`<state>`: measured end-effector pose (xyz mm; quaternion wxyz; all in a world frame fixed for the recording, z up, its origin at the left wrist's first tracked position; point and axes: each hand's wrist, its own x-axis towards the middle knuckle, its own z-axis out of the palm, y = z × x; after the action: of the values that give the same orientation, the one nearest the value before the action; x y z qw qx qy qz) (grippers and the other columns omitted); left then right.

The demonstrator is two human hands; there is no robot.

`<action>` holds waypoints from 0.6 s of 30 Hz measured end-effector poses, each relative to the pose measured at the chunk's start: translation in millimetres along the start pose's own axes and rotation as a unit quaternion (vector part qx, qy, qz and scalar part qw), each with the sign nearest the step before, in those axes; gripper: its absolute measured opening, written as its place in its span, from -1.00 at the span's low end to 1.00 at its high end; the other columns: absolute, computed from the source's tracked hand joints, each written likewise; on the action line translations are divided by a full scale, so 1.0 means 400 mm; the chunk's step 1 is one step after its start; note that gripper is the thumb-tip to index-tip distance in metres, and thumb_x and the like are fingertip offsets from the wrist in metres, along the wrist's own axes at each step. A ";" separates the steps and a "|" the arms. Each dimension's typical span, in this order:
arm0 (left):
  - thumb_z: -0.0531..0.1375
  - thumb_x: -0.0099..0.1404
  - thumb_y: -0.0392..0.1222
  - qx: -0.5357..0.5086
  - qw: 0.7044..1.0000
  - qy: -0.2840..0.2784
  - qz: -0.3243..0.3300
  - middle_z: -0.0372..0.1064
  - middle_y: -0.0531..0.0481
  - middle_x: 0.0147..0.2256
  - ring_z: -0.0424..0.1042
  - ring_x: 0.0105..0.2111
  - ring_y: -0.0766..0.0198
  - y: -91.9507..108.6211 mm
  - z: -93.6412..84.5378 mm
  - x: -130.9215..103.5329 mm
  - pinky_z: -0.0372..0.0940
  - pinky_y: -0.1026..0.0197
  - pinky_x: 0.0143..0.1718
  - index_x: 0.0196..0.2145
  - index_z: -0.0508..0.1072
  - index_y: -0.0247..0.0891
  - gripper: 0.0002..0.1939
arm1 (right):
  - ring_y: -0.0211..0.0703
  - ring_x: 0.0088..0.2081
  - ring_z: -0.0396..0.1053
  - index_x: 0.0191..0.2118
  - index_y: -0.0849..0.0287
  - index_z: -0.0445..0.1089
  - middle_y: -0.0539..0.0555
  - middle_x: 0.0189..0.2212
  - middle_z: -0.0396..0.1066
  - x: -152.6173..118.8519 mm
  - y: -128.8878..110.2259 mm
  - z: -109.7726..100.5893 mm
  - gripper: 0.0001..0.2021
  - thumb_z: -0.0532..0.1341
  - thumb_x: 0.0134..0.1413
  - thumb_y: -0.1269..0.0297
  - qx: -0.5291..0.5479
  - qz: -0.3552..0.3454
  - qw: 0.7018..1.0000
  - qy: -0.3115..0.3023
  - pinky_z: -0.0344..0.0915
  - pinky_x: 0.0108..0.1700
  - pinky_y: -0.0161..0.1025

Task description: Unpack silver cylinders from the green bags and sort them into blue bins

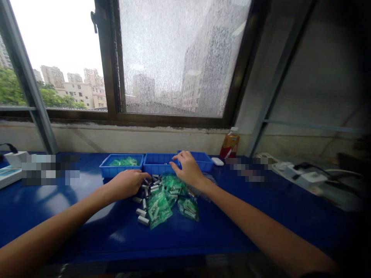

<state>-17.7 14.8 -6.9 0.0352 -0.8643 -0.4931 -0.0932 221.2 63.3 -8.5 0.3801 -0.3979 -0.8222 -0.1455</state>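
Observation:
My left hand (129, 184) reaches to the pile's far left side, its fingers drawn together against small silver metal cylinders (143, 220); what they grip is hidden. Raised at the near edge of the bins, my right hand (188, 168) has its thumb and fingers curved apart, with nothing seen between them. Green plastic bags (159, 208) holding small metal parts lie in a heap between my hands. Behind the heap, the middle blue bin (156, 168) shows a small piece inside, and the right blue bin (205, 166) is partly covered by my right hand.
The left blue bin (106, 172) holds green bags. A drink pouch with a white cap (230, 144) and a white case (217, 161) stand at the back right. Power strips and cables (307, 175) lie far right. Metal posts rise on both sides before the window.

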 end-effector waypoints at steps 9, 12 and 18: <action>-0.02 0.25 -0.05 0.007 0.996 0.076 -0.040 0.43 -0.08 -0.36 0.42 -0.37 0.14 0.043 0.001 0.019 0.23 0.19 -0.37 -0.23 0.45 -0.20 -0.69 | -0.05 -0.16 0.19 -0.26 0.23 0.37 0.16 -0.29 0.30 -0.014 -0.100 -0.024 -0.82 0.15 0.05 0.25 0.040 -0.101 0.994 -0.013 0.20 -0.13 -0.08; 0.01 0.20 0.05 0.030 0.996 0.036 -0.075 0.45 -0.09 -0.43 0.43 -0.40 0.09 0.040 0.008 0.028 0.22 0.19 -0.44 -0.28 0.47 -0.21 -0.64 | -0.05 -0.16 0.19 -0.26 0.23 0.37 0.17 -0.29 0.29 -0.012 -0.103 -0.025 -0.82 0.15 0.05 0.25 0.043 -0.108 0.993 -0.015 0.20 -0.13 -0.09; 0.01 0.16 0.10 0.031 0.994 0.017 -0.102 0.46 -0.08 -0.45 0.45 -0.38 0.11 0.033 0.019 0.034 0.18 0.25 -0.46 -0.36 0.51 -0.16 -0.62 | -0.07 -0.19 0.20 -0.28 0.22 0.38 0.15 -0.32 0.30 -0.011 -0.091 -0.017 -0.84 0.16 0.04 0.27 0.053 -0.099 0.993 -0.021 0.21 -0.13 -0.09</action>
<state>1.5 20.7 -11.3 0.0604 -0.8064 -0.5804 -0.0958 198.8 33.8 -5.0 0.3668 -0.2969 -0.8720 -0.1301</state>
